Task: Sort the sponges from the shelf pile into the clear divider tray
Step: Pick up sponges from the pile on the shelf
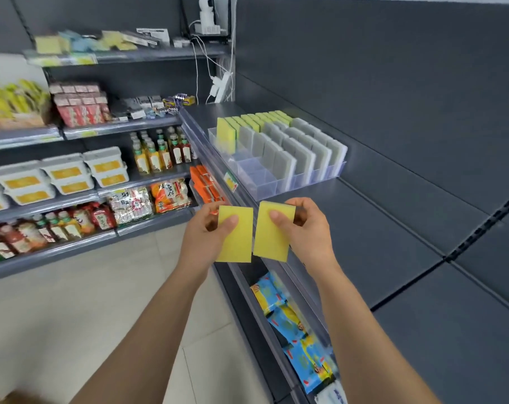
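Grey shelf [364, 228]; hands [208, 233] [308, 228] around yellow sponges [236, 246] [272, 240]

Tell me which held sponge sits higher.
The right sponge, in the right hand: tilted, its top rides above the left sponge, which the left hand holds squarely.

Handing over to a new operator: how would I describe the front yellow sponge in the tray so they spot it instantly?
On the dark grey shelf at the right sits a clear plastic divider tray. Its left row holds yellow-and-green sponges; the front sponge stands upright nearest the viewer. Alone in that row it shows a full yellow face, with empty compartments in front.
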`<state>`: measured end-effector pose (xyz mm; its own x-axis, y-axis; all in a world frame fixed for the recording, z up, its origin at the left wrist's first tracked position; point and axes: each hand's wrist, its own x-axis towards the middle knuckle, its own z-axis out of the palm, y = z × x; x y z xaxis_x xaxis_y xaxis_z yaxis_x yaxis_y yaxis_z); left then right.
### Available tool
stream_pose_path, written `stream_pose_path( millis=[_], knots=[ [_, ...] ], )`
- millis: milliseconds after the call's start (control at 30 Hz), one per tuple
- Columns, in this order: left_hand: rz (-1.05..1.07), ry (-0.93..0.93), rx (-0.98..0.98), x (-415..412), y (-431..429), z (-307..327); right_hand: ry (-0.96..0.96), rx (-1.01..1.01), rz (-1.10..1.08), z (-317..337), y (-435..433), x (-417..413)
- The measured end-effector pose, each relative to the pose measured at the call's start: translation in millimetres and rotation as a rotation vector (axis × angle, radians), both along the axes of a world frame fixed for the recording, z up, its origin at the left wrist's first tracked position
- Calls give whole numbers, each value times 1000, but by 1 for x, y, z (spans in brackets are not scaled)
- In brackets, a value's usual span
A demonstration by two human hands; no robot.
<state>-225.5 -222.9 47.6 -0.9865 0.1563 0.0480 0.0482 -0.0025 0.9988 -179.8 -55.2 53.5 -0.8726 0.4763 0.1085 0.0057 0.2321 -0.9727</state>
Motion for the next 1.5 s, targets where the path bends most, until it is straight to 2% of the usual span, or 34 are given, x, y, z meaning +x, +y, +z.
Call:
stream_pose_path(
  millis=[400,800,1233,1500],
  knots=[
    [-60,10,-19,-161,-37,3,6,54,-45,6,-33,-156],
    [-188,32,-68,-319,-73,4,-16,130,-256,9,-69,-293],
    [-247,47,-51,-457,-29,-3,4,324,-371,8,-28,-420],
    [-268,60,-16,-521,1,0,-95,387,-347,-15,-13,-466]
  ],
)
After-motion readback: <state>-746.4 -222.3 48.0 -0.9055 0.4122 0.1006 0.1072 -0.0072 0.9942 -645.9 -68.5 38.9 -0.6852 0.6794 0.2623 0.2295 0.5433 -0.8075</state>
